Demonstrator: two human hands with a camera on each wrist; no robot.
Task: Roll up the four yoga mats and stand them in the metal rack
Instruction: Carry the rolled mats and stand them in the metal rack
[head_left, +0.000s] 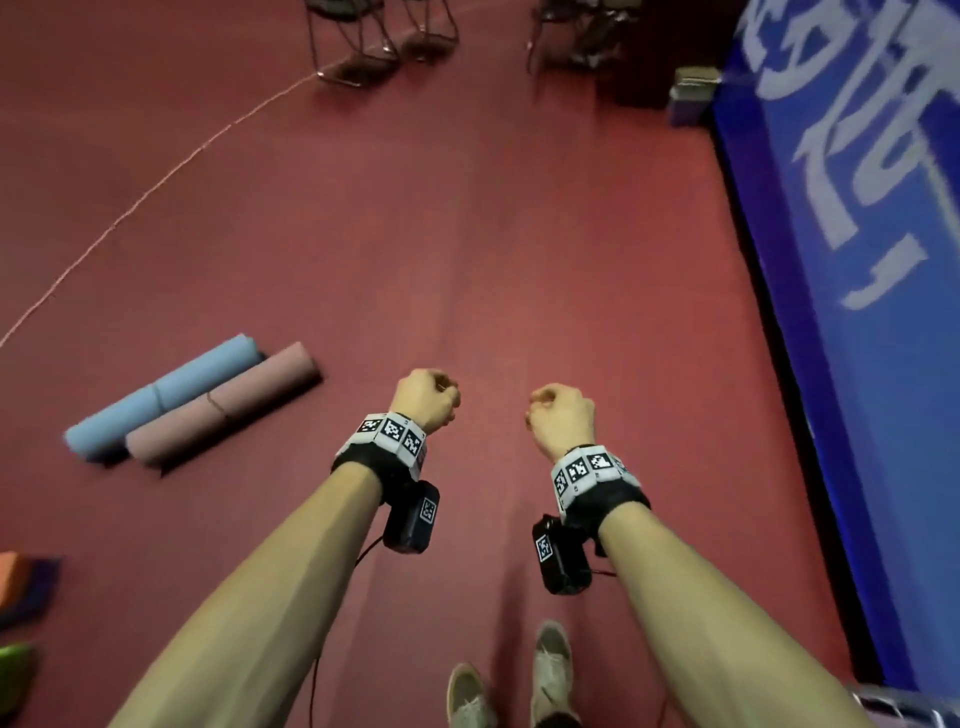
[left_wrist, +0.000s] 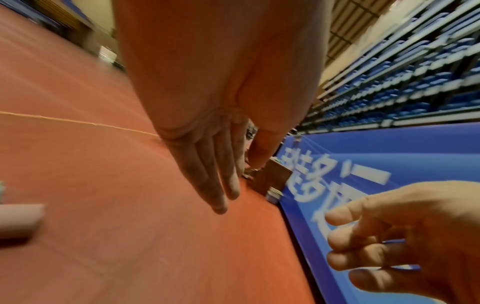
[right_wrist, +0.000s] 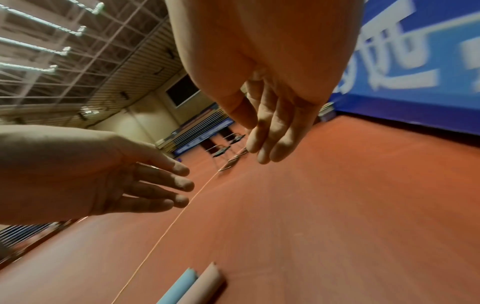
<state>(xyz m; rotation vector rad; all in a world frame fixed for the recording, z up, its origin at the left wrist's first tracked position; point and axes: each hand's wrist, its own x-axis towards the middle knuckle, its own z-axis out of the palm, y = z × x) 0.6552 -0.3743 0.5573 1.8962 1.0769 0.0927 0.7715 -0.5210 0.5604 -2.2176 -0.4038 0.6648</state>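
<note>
Two rolled mats lie side by side on the red floor to my left: a light blue mat (head_left: 166, 395) (right_wrist: 179, 288) and a pink mat (head_left: 223, 410) (right_wrist: 202, 286), each bound by a band. My left hand (head_left: 426, 400) (left_wrist: 215, 174) and right hand (head_left: 561, 415) (right_wrist: 272, 123) hang in the air in front of me, to the right of the mats and apart from them. Both hold nothing, and the fingers hang loose and relaxed. A bit of shiny metal frame (head_left: 904, 709) shows at the bottom right corner; I cannot tell whether it is the rack.
A blue banner board (head_left: 857, 208) runs along the right side. Dark metal chairs (head_left: 374, 41) stand far ahead. A thin pale line (head_left: 156, 187) crosses the floor on the left. Orange, purple and green things (head_left: 21, 587) show at the left edge. My shoes (head_left: 550, 670) are below.
</note>
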